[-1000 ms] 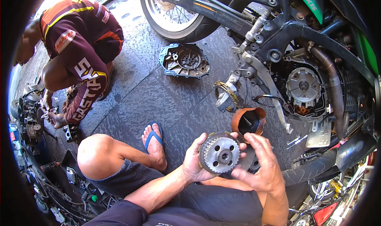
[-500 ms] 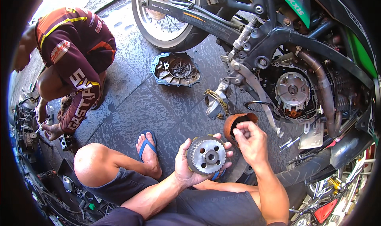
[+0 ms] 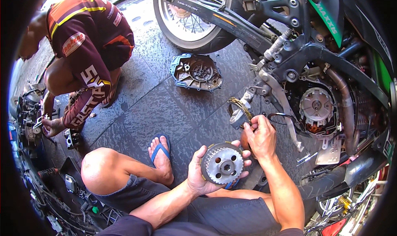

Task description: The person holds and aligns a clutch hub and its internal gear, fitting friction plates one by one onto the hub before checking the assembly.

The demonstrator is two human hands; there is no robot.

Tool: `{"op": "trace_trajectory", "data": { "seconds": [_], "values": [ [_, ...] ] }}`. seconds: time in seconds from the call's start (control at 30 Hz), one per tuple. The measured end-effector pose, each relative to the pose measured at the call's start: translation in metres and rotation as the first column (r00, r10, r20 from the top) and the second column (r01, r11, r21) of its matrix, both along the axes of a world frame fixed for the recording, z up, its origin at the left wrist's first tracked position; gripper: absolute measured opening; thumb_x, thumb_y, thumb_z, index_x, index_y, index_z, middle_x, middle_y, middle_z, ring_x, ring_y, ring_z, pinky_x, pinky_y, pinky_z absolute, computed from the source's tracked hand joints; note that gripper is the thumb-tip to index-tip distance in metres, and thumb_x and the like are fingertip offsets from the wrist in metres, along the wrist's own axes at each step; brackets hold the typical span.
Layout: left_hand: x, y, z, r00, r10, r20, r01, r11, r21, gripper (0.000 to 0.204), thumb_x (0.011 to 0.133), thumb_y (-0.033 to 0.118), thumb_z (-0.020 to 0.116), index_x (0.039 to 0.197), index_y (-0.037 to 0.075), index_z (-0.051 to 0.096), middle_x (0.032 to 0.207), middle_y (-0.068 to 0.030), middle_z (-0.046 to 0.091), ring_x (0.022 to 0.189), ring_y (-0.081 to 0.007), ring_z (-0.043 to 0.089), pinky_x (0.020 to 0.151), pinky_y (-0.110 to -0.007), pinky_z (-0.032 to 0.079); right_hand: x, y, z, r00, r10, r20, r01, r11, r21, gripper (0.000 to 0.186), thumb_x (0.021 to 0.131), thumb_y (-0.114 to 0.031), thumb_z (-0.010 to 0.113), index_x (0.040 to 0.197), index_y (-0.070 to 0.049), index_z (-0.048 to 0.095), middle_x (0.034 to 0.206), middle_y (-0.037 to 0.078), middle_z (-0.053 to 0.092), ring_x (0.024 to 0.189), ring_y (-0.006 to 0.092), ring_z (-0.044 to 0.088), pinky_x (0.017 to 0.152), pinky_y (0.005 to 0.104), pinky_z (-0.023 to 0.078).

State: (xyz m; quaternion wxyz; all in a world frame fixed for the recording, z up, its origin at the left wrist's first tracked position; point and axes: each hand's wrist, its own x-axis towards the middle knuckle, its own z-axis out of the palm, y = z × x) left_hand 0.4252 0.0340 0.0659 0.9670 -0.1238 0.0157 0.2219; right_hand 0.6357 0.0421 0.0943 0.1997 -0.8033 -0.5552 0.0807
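My left hand (image 3: pixel 200 174) holds a clutch hub (image 3: pixel 226 168), a round grey metal part with a toothed rim, several holes and friction plates around its edge. Its face is turned up, and the fingers wrap around its side. My right hand (image 3: pixel 263 138) has bent fingers pressed together beside several clutch plate rings (image 3: pixel 242 107) lying around a pale grey part (image 3: pixel 237 119). Whether anything sits between those fingertips is hidden. A rust-brown cup (image 3: pixel 245 143) shows partly behind this hand. Right of it, a thin dark ring (image 3: pixel 281 119) leans near the motorcycle's lever.
A motorcycle stands on the right, its engine side exposed around a clutch basket (image 3: pixel 316 105). An engine cover (image 3: pixel 197 72) with a blue edge lies on the dark tiled floor (image 3: pixel 140 111). At left, another person (image 3: pixel 82 49) crouches beside engine parts. A tyre (image 3: pixel 322 184) lies lower right.
My right hand has moved from over the brown cup's opening to beside the clutch plate rings. My left hand still holds the clutch hub. The whole view has shifted slightly.
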Motion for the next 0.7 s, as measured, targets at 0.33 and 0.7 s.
{"op": "trace_trajectory", "data": {
  "seconds": [0.33,0.7],
  "values": [
    [-0.004,-0.003,-0.003,0.999,0.027,-0.038,-0.027,1.0,-0.011,0.074,0.103,0.062,0.041,0.153,0.008,0.047,0.149,-0.0162,0.057,0.134,-0.033,0.058,0.117,-0.053,0.043,-0.022,-0.02,0.065,0.795,0.208,-0.57,-0.334,0.934,-0.124,0.031,0.089,-0.015,0.077,0.116,0.0,0.073,0.104,0.01,0.067,0.083,0.0158,0.066,0.074,0.03,0.055],
    [-0.001,-0.012,-0.012,0.957,-0.036,-0.288,0.079,0.987,0.137,0.071,0.102,0.06,0.047,0.149,0.007,0.05,0.14,-0.0186,0.062,0.123,-0.0324,0.065,0.106,-0.049,0.054,-0.026,-0.032,0.074,0.773,0.425,-0.47,-0.548,0.822,-0.158,0.074,0.071,-0.036,0.093,0.132,-0.002,0.066,0.127,0.017,0.058,0.119,0.0351,0.06,0.103,0.0453,0.051]
  ]
}}
